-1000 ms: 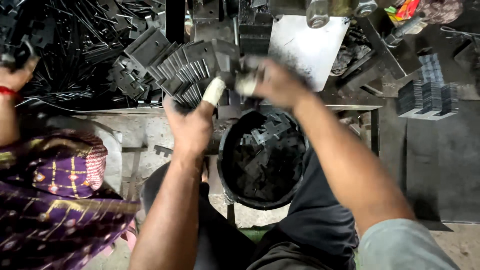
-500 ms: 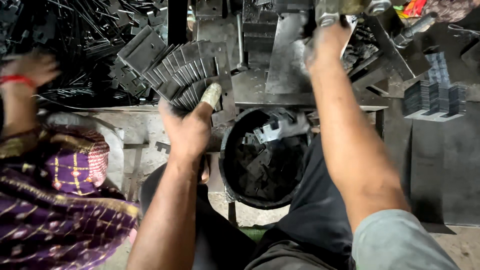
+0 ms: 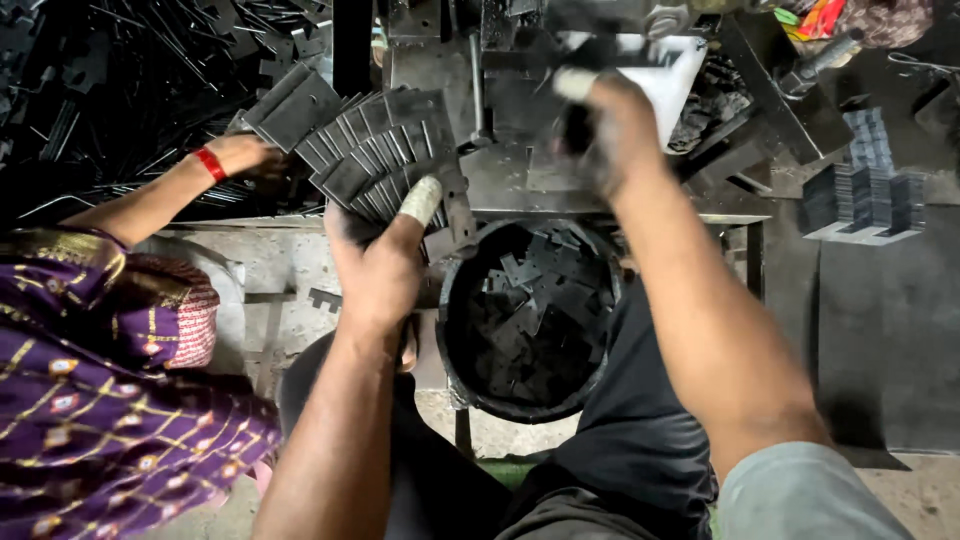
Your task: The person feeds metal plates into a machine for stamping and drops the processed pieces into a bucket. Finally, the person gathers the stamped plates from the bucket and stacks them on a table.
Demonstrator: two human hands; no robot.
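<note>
The left hand (image 3: pixel 378 268) grips a fanned stack of flat dark metal plates (image 3: pixel 375 150), fingers closed under the near ends, with a bandaged thumb (image 3: pixel 421 200) lying up along the stack's right side. The plates spread away from the hand toward the top left, just left of the round black bucket (image 3: pixel 452 345) that sits between the person's knees. That bucket holds a heap of small dark stamped pieces (image 3: pixel 535 310). Above the bucket, across the counter (image 3: pixel 500 180) edge, the right hand (image 3: pixel 612 130) is raised at the press (image 3: pixel 560 30); it is blurred, curled around something dark, and I cannot tell just what it holds, though one wrapped fingertip (image 3: pixel 572 84) shows pale at its top. A white sheet (image 3: pixel 672 75) lies just behind that hand. Far right of the bucket, neat stacks of plates (image 3: pixel 865 195) stand on a dark surface. Left of the bucket, a co-worker in a purple patterned sleeve (image 3: pixel 90 390) reaches another hand (image 3: pixel 250 155), with a red band (image 3: pixel 209 164) at the wrist, into a pile of dark scrap (image 3: pixel 130 80) beside the fanned plates.
</note>
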